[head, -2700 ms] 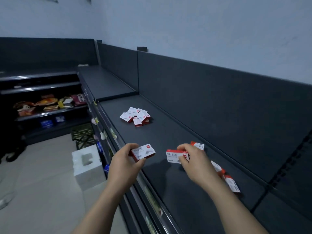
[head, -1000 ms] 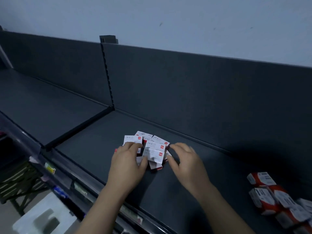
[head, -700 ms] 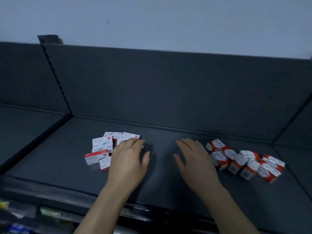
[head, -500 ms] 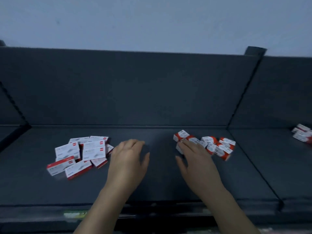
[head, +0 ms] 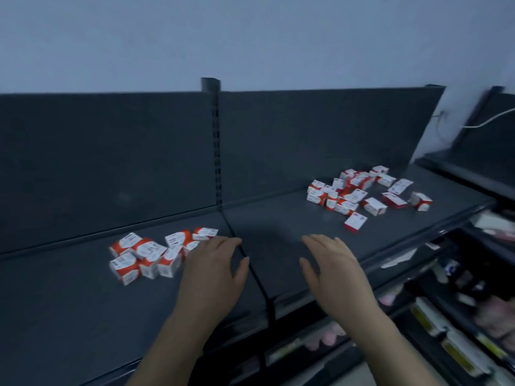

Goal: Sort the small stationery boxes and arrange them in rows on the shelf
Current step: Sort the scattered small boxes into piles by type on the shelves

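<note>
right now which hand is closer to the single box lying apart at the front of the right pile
Right. The right hand is just short of the single box, not touching. The left hand is across the shelf seam, by the left cluster.

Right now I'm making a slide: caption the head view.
Open left hand and right hand above the shelf, between a near heap and a far heap of boxes.

- Your left hand spreads flat over the dark shelf, fingertips beside a tight cluster of red-and-white boxes.
- Your right hand hovers alongside, fingers straight, holding nothing.
- A looser scatter of boxes sits farther right, near the back panel.
</note>
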A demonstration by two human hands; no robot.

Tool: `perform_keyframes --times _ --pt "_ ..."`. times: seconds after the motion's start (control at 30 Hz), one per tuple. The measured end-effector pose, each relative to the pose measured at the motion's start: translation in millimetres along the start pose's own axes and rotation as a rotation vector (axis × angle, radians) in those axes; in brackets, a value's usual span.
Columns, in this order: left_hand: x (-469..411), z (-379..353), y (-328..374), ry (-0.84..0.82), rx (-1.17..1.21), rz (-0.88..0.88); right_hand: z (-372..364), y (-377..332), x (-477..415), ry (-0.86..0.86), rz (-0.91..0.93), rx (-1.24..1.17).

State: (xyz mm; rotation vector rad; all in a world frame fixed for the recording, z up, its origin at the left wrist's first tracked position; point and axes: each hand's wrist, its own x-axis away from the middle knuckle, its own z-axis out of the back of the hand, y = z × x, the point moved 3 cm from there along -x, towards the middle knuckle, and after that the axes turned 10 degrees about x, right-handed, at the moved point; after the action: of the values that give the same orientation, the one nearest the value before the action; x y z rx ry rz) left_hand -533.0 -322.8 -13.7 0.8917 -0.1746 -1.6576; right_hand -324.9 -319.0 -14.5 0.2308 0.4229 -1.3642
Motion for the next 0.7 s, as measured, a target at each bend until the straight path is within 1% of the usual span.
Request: perform_keyframes --times 0.13,0.3,0.5,0.7 --pt "-25.4 -63.2 46.5 -0.041 0.041 -0.052 7.5 77.6 -4.1 -0.006 -0.071 0.049" --pt "-62.7 -122.9 90.7 -0.102 0.064 -0.089 8.5 146.5 -14.3 -0.056 -0.136 0.066" --pt "-114.5 -181.1 123.3 -0.16 0.073 -0.126 -4.6 215.4 -40.8 -0.051 -0.216 0.092" --pt "-185.0 -237.4 145.9 -0.193 0.126 -0.137 -15.4 279.7 -91.6 -0.044 -0.253 0.118"
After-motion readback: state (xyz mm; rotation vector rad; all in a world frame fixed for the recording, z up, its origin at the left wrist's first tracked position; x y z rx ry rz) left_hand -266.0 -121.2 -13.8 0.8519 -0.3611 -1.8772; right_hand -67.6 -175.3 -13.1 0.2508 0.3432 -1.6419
